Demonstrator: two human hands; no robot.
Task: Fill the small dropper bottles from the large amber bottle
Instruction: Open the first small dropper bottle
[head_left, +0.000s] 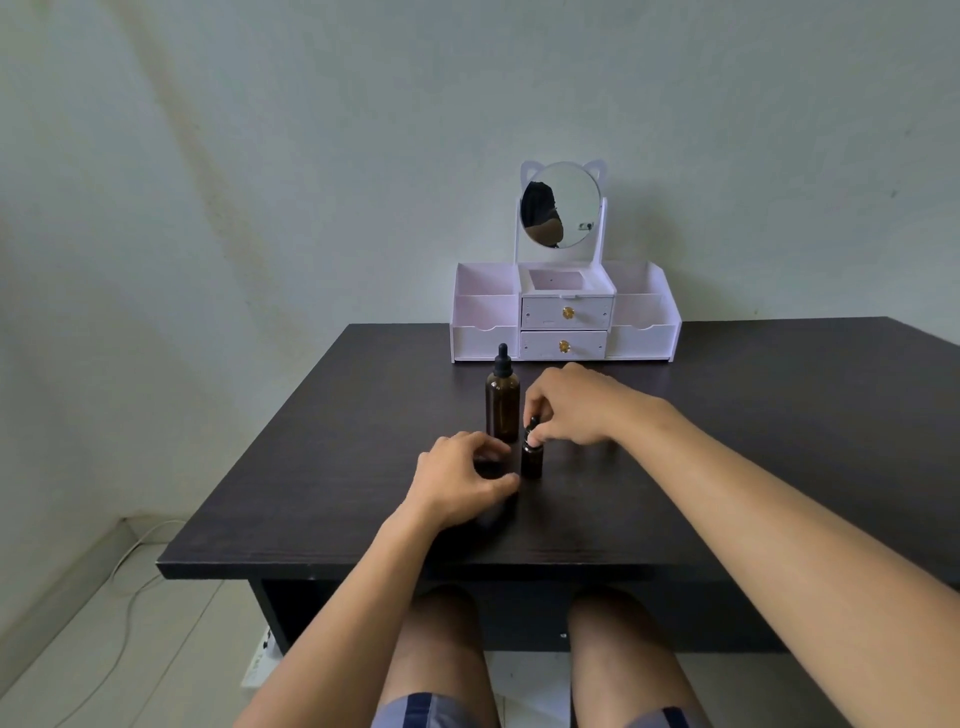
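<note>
The large amber bottle (502, 402) with a black dropper cap stands upright on the dark table (727, 441). Just in front and to its right stands a small dark dropper bottle (532, 460). My right hand (571, 410) comes from the right and pinches that small bottle's black cap with fingertips and thumb. My left hand (460, 480) rests on the table to the left of the small bottle. Its fingers and thumb curl round a dark object (491, 466), seemingly a second small bottle, mostly hidden by the hand.
A white organiser (565, 317) with two drawers, open side trays and a round cat-ear mirror (562, 205) stands at the back of the table against the wall. The table's front edge lies just above my knees. A cable runs along the floor at the left.
</note>
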